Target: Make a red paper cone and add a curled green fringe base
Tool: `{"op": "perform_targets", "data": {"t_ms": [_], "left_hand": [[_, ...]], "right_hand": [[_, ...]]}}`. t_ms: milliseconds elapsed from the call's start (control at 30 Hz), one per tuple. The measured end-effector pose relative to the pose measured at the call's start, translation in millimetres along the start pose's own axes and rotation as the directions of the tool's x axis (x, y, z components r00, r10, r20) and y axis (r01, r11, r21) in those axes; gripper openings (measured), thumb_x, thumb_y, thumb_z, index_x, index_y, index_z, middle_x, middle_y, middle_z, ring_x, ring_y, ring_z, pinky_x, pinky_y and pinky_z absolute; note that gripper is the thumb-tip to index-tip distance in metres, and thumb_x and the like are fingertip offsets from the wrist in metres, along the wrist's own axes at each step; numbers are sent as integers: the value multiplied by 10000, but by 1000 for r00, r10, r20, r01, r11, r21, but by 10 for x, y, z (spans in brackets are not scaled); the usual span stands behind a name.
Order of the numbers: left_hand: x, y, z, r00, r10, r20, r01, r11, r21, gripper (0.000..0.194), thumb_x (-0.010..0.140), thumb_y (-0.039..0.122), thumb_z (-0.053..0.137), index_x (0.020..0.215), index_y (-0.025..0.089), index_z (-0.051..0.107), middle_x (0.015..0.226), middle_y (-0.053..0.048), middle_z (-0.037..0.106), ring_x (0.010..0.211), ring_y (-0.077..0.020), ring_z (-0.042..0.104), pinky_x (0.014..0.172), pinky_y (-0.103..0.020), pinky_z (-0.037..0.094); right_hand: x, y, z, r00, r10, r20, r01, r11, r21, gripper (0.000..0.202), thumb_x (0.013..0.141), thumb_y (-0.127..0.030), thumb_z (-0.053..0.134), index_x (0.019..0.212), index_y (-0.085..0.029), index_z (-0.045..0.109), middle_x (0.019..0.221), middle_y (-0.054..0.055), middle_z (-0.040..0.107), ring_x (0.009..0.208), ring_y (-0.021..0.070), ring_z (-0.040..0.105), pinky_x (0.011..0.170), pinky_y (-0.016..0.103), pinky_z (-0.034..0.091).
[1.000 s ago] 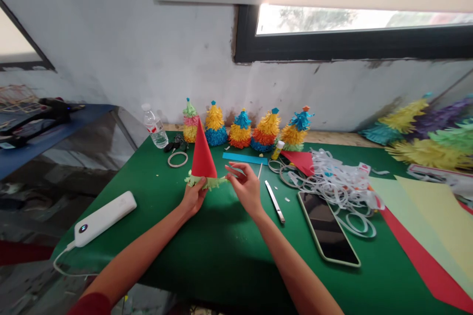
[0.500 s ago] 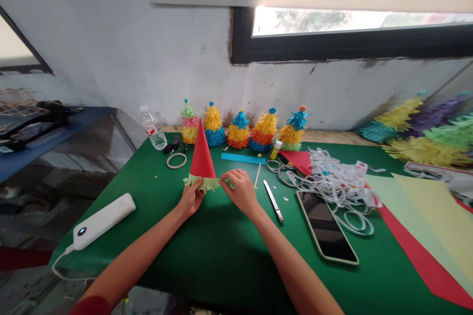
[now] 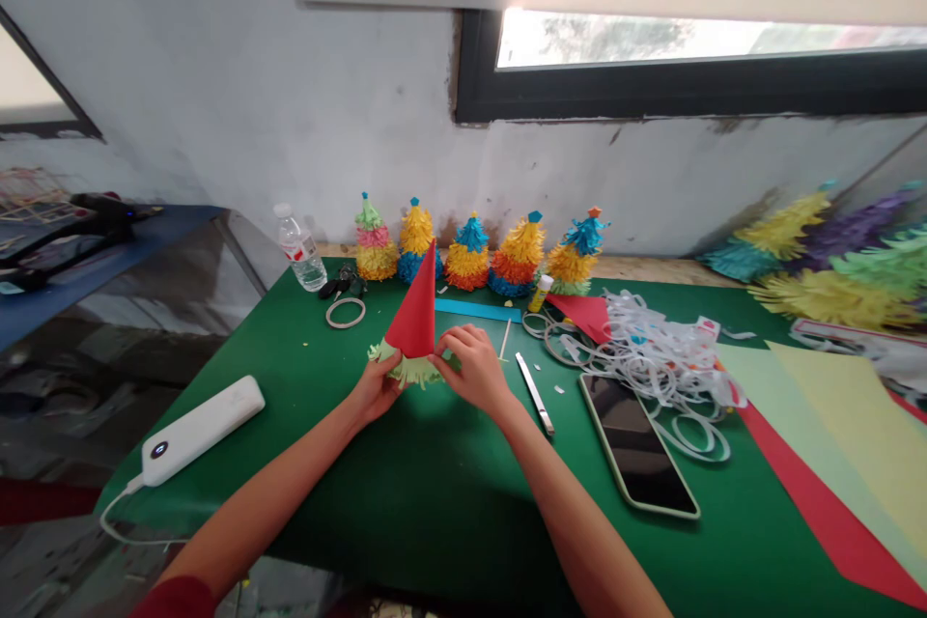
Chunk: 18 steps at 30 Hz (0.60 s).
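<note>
A red paper cone (image 3: 416, 309) is held above the green table, its tip leaning right. Around its base runs a pale green fringed paper strip (image 3: 416, 370), with the cut ends hanging down. My left hand (image 3: 378, 388) grips the cone's lower left edge, thumb in front over the strip. At the lower right edge my right hand (image 3: 474, 365) pinches the strip between thumb and fingers. The fingers of the left hand behind the cone are hidden. A blue paper strip (image 3: 478, 310) lies behind my right hand, and a craft knife (image 3: 536, 394) rests to its right.
Several fringed paper trees (image 3: 467, 256) line the back edge beside a water bottle (image 3: 302, 251). A glue stick (image 3: 540, 294), tangled white strips (image 3: 666, 357), a phone (image 3: 641, 444) and coloured paper sheets (image 3: 832, 435) lie right. A white power bank (image 3: 204, 430) and a tape ring (image 3: 346, 313) are left.
The cone has turned and now tilts to the right instead of standing nearly upright. More of the green strip lies against its base, and my right hand has come slightly closer to the cone.
</note>
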<state>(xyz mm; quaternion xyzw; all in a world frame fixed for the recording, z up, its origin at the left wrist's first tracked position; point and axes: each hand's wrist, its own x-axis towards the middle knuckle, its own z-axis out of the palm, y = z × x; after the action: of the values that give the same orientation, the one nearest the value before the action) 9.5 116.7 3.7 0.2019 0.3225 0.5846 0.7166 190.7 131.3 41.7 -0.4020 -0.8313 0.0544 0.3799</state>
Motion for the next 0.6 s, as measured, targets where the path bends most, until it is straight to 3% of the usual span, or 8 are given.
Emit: {"op": "perform_targets", "data": {"t_ms": [200,300,467,600], "left_hand": [[1,-11,-36,999,-36,13,37,999,-36,326,704,202,777,997,143,647,865,-50,735,723,-169,693,660,-253,537],[-1,-6,-59,998,-66,20,66,997,-33,343,711,218,772,1022,142,648,892,-53,734,763,-171,693,719,-263,538],[-31,5,-24,996,14,86,-16,1000,16,499,612,150,824,1072,172,633,951,-42,728,814,-177,690,727,-248,521],[-14,-18,4,997,74,4,-74,994,76,460,590,144,834,1006,169,638,897,-20,726,736,-140,682,681,-222,513]], "right_hand": [[-4,0,85,999,49,-4,-45,958,285,97,824,-265,618,750,-208,589,1003,70,659,949,202,617,810,333,470],[-12,-16,133,997,74,-4,-66,913,402,99,831,-232,576,738,-206,558,948,55,671,917,182,644,764,290,493],[-32,-42,193,989,124,-80,-85,921,381,113,818,-207,550,709,-214,521,864,59,675,912,200,653,757,291,491],[-61,-58,246,983,158,-98,-116,934,339,91,809,-216,553,721,-220,529,923,85,682,989,230,644,797,326,496]]}}
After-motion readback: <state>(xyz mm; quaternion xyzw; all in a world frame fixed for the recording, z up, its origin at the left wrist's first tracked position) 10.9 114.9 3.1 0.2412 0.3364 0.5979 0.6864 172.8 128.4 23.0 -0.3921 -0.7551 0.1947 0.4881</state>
